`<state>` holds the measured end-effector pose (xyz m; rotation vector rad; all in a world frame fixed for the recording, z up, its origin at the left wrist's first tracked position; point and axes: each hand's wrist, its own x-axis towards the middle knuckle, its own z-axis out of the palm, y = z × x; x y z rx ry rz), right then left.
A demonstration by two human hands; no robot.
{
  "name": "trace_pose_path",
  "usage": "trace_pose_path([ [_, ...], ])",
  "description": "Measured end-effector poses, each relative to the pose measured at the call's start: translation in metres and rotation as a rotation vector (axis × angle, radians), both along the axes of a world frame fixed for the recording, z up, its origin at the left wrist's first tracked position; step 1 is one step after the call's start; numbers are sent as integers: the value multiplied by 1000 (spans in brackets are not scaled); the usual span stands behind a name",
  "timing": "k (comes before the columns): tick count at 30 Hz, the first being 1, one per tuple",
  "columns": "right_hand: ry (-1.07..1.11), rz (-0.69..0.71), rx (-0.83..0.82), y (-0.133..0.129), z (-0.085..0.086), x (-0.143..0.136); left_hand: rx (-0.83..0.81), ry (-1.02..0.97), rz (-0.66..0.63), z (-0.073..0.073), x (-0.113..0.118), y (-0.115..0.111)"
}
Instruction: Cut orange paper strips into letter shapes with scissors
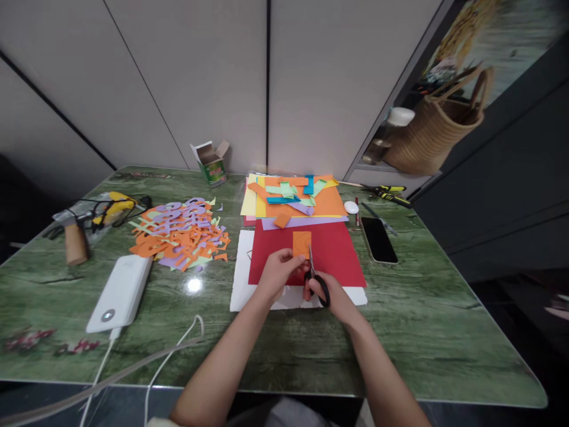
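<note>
Cutting step, apparently. Left hand (pixel 281 270) pinches lower edge of orange paper piece (pixel 301 244), curve-marked, above red sheet (pixel 335 252). Right hand (pixel 329 290) curls round handles of scissors (pixel 312 271), blades at piece's right edge. Next move likely needs steady pinch, blades guided along curve.

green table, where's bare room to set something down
Widest bare patch: front right, between the right forearm, the phone and the right edge of the table. Smaller: left of the power bank, nearer than the wooden handle. Crowded: around the paper scraps, and centrally, where the left hand holds orange paper and the right hand scissors over the red sheet.
</note>
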<state>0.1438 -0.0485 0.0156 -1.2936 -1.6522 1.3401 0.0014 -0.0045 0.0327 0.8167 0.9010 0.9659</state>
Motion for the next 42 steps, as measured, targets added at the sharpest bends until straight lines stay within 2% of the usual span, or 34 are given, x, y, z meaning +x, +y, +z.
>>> trace_pose_path([
  [14, 1, 23, -6, -1, 2, 1, -3, -4, 65, 4, -2, 1],
  [28, 10, 55, -57, -2, 8, 1, 277, 179, 175, 8, -6, 0],
  [42, -20, 60, -80, -2, 9, 1, 338, 273, 191, 7, -8, 2],
])
